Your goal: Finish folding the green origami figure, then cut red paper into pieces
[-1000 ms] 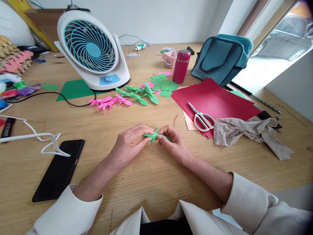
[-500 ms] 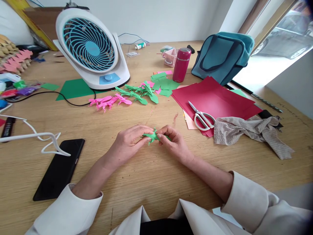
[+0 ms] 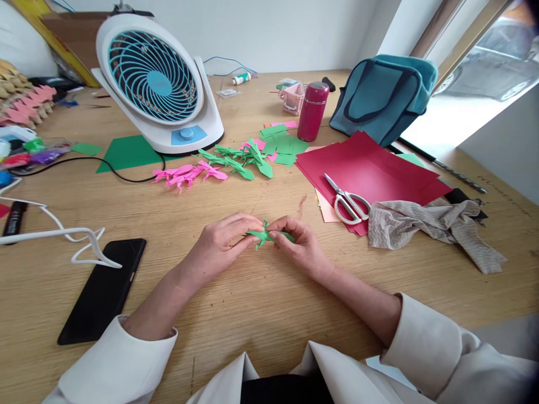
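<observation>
A small green folded-paper figure (image 3: 263, 235) with thin legs sticking out is held between my two hands, just above the wooden table (image 3: 261, 314). My left hand (image 3: 223, 238) pinches its left end between thumb and fingers. On the other side, my right hand (image 3: 301, 247) grips the body with thumb and forefinger, and a green tip shows past the thumb. Fingers cover parts of the figure. Beyond my hands lie several similar green paper figures (image 3: 240, 163) and a cluster of pink paper figures (image 3: 185, 175).
Scissors (image 3: 347, 201) rest on red paper sheets (image 3: 370, 168), beside a crumpled cloth (image 3: 421, 224). A white fan (image 3: 160, 84), a red flask (image 3: 313, 112) and a teal bag (image 3: 379, 101) stand farther back. At left, a black phone (image 3: 101, 297) lies under a white curved stand (image 3: 63, 233).
My right fingers have shifted slightly on the green paper figure, and a bit more of its body and right tip shows. Everything else stays in place.
</observation>
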Demonstrator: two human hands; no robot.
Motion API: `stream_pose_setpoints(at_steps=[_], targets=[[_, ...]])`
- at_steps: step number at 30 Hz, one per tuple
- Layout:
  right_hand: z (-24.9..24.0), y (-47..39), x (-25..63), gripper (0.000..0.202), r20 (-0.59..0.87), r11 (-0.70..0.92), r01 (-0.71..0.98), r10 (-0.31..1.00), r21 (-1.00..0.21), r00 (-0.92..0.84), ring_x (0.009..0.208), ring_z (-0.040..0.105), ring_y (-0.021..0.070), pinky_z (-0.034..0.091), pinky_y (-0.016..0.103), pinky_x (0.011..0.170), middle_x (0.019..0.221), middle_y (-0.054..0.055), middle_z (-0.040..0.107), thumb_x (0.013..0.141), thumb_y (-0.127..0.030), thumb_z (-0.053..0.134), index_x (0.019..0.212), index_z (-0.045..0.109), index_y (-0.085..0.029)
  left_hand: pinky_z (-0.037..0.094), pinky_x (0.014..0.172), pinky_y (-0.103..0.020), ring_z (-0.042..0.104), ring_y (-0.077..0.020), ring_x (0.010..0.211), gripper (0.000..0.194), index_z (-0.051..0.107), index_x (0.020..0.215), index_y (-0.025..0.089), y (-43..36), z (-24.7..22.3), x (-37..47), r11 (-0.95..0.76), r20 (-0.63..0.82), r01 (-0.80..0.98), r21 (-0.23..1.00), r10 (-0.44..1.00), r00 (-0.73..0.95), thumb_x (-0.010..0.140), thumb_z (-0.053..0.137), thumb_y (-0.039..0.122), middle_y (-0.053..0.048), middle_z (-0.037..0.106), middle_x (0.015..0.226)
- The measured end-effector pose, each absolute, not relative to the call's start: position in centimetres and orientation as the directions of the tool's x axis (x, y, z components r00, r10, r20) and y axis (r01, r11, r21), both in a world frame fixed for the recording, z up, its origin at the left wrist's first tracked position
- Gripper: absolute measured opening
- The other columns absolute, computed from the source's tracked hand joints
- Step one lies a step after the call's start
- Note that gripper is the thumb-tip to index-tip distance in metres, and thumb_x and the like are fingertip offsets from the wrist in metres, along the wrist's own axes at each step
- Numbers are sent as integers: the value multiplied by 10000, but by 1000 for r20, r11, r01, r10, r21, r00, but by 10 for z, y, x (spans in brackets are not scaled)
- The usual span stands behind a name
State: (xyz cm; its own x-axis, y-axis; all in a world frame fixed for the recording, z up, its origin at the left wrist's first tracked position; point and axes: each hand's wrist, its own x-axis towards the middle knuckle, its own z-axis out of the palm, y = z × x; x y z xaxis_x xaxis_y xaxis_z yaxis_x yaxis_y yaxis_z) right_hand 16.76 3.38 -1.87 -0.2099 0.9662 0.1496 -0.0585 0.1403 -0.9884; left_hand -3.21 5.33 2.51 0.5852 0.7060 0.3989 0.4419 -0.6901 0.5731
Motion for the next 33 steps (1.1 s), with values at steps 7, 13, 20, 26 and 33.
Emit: stream_pose_setpoints(at_steps=[7,13,20,26,33], targets=[[-18,34,167,212,137,121,-85,965,-989,-224,626,532,111,453,258,608,773,-9,616,856,-403,661,902,609,-203,518,903,-288,679,-166,999,128,674,1022,230,53,24,-34,-679,385,434,593,712,587,926,591,219,-31,730,1030],[-17,33,168,230,95,77,-85,967,-993,-238,657,548,114,467,257,634,803,-1,636,849,-409,667,922,617,-196,520,893,-292,679,-167,989,140,676,1024,230,53,25,-33,-684,391,424,593,705,592,926,581,201,-31,731,1022],[-16,33,169,219,98,85,-65,965,-994,-243,673,571,120,478,260,647,828,3,642,840,-375,678,952,615,-198,513,880,-293,677,-173,976,136,682,1018,228,52,27,-33,-653,367,437,619,732,574,913,598,203,-33,727,1013],[-17,32,171,189,201,232,106,949,-967,-244,835,625,161,492,286,745,933,25,670,842,-293,665,994,601,-201,506,879,-298,672,-175,983,144,677,1030,230,51,26,-33,-634,366,461,621,754,546,903,614,204,-33,724,1024],[-11,27,170,120,221,262,187,951,-947,-215,806,637,168,490,281,706,879,29,674,856,-262,627,950,599,-193,499,873,-281,674,-161,954,143,679,1026,230,51,26,-33,-637,369,437,635,747,553,893,636,202,-23,724,1007]])
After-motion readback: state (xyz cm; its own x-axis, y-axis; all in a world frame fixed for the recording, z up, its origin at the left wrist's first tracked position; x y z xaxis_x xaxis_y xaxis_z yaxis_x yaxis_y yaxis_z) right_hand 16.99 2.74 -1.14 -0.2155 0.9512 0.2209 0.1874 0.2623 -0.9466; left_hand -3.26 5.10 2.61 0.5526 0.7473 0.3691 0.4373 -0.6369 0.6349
